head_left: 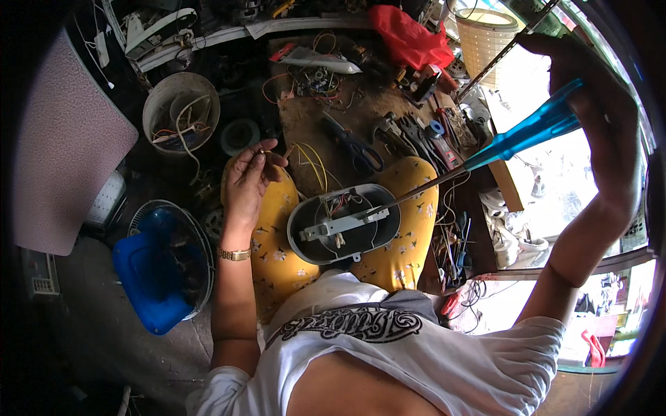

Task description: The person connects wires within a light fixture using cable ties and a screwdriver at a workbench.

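Note:
On my lap lies an oval dark grey housing (381, 239) with a pale rim, wires inside and a light metal bracket (340, 225) across it. A long screwdriver with a translucent blue handle (524, 132) slants down from the right, its shaft end at the bracket. My right hand (603, 114) is at the butt of that handle, dark against the bright light, its fingers partly hidden. Left of the housing, my left hand (250, 177) is raised with thumb and fingers pinched at a tiny shiny bit too small to name. Yellow wires (319, 163) rise beyond the housing.
A wooden board (298, 114) ahead bears scissors (357, 149), pliers (395, 132) and loose wires. To the left stand a round bucket (156, 104) and a blue plastic container (142, 277) in a wire basket. A red bag (409, 35) lies at the far right.

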`<state>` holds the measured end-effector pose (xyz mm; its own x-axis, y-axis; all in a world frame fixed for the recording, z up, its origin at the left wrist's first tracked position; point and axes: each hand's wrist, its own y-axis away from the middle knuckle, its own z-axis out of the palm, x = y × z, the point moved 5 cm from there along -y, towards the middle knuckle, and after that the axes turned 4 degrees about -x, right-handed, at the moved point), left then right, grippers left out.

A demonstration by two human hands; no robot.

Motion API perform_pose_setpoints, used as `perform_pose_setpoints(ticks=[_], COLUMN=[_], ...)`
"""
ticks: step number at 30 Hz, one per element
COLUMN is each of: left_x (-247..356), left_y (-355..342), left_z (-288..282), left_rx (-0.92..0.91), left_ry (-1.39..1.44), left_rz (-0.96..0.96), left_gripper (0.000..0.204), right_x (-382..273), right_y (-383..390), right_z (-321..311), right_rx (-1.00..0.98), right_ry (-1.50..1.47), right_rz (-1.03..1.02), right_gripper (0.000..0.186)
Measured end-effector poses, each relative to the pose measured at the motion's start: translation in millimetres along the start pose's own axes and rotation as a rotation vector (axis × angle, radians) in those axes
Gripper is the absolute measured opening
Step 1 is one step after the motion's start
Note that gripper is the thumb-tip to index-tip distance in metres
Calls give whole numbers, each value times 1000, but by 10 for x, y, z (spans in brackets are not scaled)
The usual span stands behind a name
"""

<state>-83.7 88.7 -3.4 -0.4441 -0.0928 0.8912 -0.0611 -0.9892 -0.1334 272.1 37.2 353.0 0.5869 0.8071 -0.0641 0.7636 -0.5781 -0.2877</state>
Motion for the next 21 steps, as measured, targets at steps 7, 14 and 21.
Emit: perform_pose_setpoints(ticks=[7,14,21], left_x=[67,1,-109], left_y=[56,115,142], left_z=[150,107,156], left_rx=[3,47,-5], left_ry=[-618,-748,-277], left_rz=[171,56,-20], left_gripper=[36,33,19], right_x=[-60,-96,-108], right_y=[67,-19,-96], right_z=[-78,-27,28], right_rx=[-58,-92,-95], right_ry=[168,248,253], right_rz=[160,213,121], right_gripper=[54,60,78])
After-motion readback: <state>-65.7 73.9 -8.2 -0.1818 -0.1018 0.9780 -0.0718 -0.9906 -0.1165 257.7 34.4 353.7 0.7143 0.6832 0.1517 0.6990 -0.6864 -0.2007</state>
